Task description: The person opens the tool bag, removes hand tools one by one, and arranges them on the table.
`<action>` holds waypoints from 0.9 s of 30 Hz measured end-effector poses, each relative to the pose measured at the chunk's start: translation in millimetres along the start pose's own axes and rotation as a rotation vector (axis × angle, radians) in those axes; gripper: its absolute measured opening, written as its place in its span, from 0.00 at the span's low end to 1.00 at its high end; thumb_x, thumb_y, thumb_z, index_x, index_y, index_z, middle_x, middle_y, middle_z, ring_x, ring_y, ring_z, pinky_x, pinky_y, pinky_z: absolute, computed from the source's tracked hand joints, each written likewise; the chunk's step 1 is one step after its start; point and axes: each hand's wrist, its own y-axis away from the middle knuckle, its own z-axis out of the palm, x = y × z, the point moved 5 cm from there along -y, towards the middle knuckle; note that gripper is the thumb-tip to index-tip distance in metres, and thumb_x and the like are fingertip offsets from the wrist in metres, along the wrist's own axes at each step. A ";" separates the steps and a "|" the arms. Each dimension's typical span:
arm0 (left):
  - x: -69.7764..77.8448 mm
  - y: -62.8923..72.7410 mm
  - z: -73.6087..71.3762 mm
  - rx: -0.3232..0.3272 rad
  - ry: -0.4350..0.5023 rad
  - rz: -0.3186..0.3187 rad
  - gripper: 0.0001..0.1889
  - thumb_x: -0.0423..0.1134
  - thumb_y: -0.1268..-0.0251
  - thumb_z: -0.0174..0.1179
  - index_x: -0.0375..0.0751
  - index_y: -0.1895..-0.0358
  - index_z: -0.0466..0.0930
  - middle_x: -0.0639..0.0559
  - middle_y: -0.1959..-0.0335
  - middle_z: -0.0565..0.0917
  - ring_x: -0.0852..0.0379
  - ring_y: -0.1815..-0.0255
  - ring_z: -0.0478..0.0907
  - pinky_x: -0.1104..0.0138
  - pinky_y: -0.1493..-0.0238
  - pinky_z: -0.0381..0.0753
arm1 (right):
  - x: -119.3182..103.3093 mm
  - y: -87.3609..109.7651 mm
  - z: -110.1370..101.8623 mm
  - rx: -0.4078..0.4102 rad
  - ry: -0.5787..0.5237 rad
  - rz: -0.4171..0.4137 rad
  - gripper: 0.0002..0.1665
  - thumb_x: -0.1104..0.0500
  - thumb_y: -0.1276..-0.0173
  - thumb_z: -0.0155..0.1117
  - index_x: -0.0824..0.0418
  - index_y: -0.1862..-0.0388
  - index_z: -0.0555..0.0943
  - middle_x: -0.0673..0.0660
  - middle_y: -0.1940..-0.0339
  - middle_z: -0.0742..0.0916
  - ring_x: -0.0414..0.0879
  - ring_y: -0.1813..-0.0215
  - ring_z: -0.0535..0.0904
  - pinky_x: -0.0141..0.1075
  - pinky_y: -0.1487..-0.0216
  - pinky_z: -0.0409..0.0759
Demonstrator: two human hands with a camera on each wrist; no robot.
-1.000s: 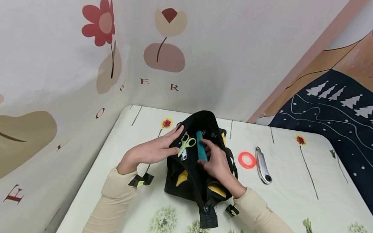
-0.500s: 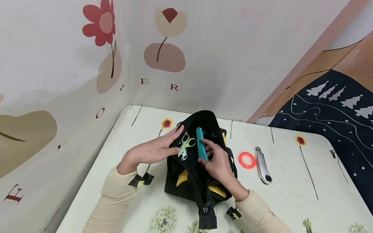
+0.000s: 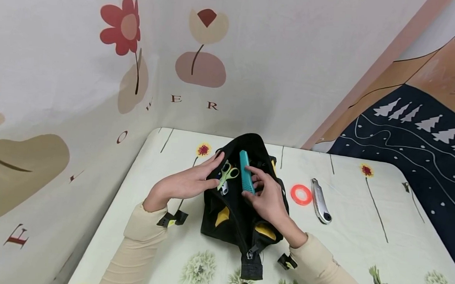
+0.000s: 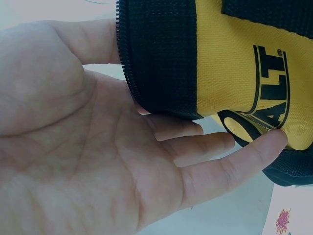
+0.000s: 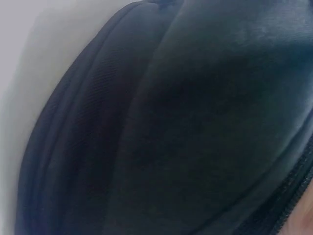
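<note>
A black and yellow zippered tool bag (image 3: 227,227) stands open on the table. My left hand (image 3: 184,183) holds its left rim, thumb inside and fingers along the outside; the left wrist view shows the yellow panel (image 4: 225,63) with black lettering beside those fingers. Inside the bag, near the left thumb, are green-handled scissors (image 3: 229,173). My right hand (image 3: 267,195) reaches into the opening and pinches a slim teal tool with a ribbed lower part (image 3: 246,171), its upper end standing up in the mouth. Dark bag lining (image 5: 195,122) fills the right wrist view, blurred.
To the right of the bag lie an orange-red tape ring (image 3: 301,194) and a silver snap-off utility knife (image 3: 321,202). A flower-print cloth covers the table (image 3: 360,252). Printed fabric walls (image 3: 254,74) rise behind and to the left.
The right hand has drawn the teal tool slightly upward, so more of it shows above the fingers. The left hand keeps its place on the rim.
</note>
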 end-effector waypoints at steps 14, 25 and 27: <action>0.7 0.6 -0.3 -0.002 -0.008 0.006 0.42 0.41 0.09 0.48 0.35 0.08 0.33 0.40 0.07 0.31 0.41 0.07 0.28 0.40 0.11 0.38 | -13.8 6.5 -17.3 0.026 -0.086 -0.021 0.44 0.75 0.36 0.82 0.60 0.22 0.80 0.61 0.48 0.86 0.52 0.52 0.83 0.41 0.54 0.89; 0.3 0.3 0.6 -0.005 -0.005 0.005 0.41 0.38 0.09 0.48 0.35 0.08 0.32 0.41 0.07 0.30 0.41 0.07 0.27 0.41 0.11 0.38 | -11.8 10.8 -38.8 0.090 -0.164 0.017 0.42 0.76 0.35 0.80 0.62 0.22 0.80 0.63 0.47 0.85 0.55 0.50 0.82 0.29 0.54 0.85; 0.5 0.4 0.8 -0.007 -0.001 0.006 0.41 0.37 0.09 0.48 0.35 0.09 0.32 0.41 0.07 0.30 0.42 0.07 0.27 0.41 0.11 0.38 | -11.9 13.0 -44.3 0.101 -0.186 0.018 0.42 0.76 0.34 0.79 0.62 0.22 0.80 0.64 0.47 0.85 0.55 0.50 0.81 0.28 0.54 0.84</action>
